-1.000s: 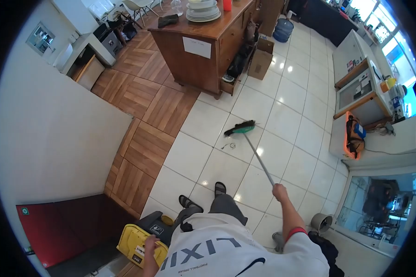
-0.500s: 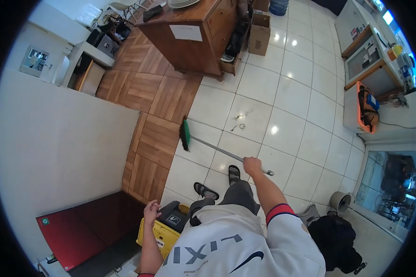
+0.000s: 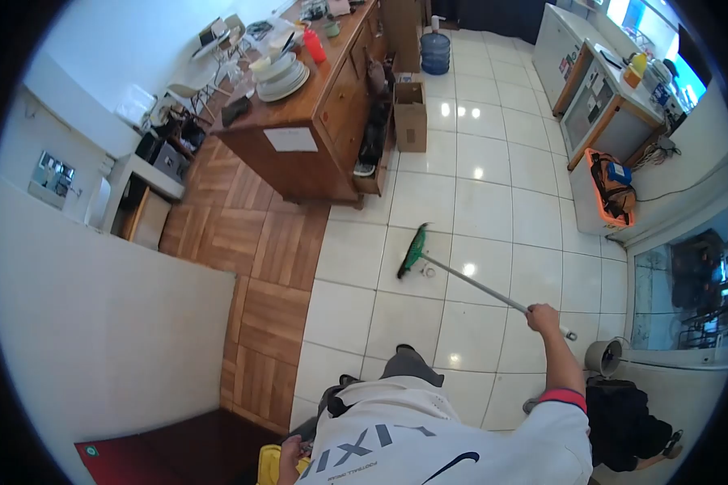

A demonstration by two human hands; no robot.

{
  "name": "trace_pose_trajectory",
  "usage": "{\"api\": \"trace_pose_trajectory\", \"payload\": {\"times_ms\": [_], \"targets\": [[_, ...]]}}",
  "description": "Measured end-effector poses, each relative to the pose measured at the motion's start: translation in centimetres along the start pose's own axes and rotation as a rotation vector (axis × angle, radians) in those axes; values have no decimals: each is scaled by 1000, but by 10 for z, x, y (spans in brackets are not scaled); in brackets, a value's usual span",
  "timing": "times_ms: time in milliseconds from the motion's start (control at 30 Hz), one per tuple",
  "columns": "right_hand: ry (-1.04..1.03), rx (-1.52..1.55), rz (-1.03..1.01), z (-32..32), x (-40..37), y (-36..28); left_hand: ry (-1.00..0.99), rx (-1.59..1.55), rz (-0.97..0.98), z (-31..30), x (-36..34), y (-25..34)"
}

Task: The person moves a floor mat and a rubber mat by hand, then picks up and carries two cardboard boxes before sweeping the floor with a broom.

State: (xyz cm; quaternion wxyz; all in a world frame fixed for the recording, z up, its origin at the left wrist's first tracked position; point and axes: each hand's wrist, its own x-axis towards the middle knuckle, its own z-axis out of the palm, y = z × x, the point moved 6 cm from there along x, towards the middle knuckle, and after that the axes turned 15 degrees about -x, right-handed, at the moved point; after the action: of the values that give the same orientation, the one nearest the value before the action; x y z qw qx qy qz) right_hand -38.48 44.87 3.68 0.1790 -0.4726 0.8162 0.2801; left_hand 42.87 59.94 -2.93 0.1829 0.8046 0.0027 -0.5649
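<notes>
A broom with a green head and dark bristles (image 3: 414,249) rests on the white floor tiles, its grey handle slanting down to the right. Near the handle's top end, my right hand (image 3: 542,318) is wrapped round it. Some small debris (image 3: 429,272) lies right beside the broom head. My left hand (image 3: 298,447) is low in the view by my shirt, above a yellow container (image 3: 268,465); its fingers are partly hidden and I cannot make out whether it holds anything.
A wooden cabinet (image 3: 299,170) with stacked plates (image 3: 281,79) stands ahead, a cardboard box (image 3: 410,117) beside it. An orange bin (image 3: 588,194) is at the right, above a grey bucket (image 3: 603,357). A low wall (image 3: 129,299) runs along the left.
The broom head has moved right and away from the wood floor edge to the debris. My right hand has shifted right with the handle, my left hand down towards my body. The view has tilted up.
</notes>
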Motion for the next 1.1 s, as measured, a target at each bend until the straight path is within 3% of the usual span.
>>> {"api": "trace_pose_trajectory", "payload": {"times_ms": [100, 233, 267, 300, 400, 467, 533, 667, 767, 833, 867, 900, 967, 1033, 1100], "targets": [[8, 239, -30, 14, 1, -37, -56, -14, 97, 26, 18, 58], [-65, 288, -67, 13, 48, -150, -163, 102, 168, 63, 19, 154], [-104, 291, -37, 9, 56, -168, -172, 170, 268, 72, 18, 182], [-107, 298, -22, 6, 58, -176, -184, 236, 382, 78, 21, 213], [-204, 288, 113, -12, 54, -180, -144, 149, 418, 58, 67, 254], [-255, 355, 268, -24, 43, -164, 44, 276, 434, 36, 92, 263], [-218, 406, 303, -23, 37, -158, 159, 445, 423, 55, 49, 291], [-140, 511, 309, -50, 18, -207, -29, 556, 379, 69, 87, 345], [-79, 696, 318, -64, 56, -274, -103, 325, 72, 108, 145, 413], [-75, 744, 322, -86, 82, -306, -405, 640, 352, 166, 176, 497], [-107, 757, 367, -98, 95, -317, -421, 745, 155, 196, 195, 530], [-127, 778, 414, -112, 113, -323, -314, 639, 276, 232, 172, 577], [-114, 804, 414, -122, 132, -323, -409, 759, 464, 322, 128, 653], [-162, 821, 451, -127, 141, -311, -557, 582, 480, 399, 108, 691], [-135, 889, 504, -128, 133, -296, -821, 646, 487, 480, 83, 702]]}}
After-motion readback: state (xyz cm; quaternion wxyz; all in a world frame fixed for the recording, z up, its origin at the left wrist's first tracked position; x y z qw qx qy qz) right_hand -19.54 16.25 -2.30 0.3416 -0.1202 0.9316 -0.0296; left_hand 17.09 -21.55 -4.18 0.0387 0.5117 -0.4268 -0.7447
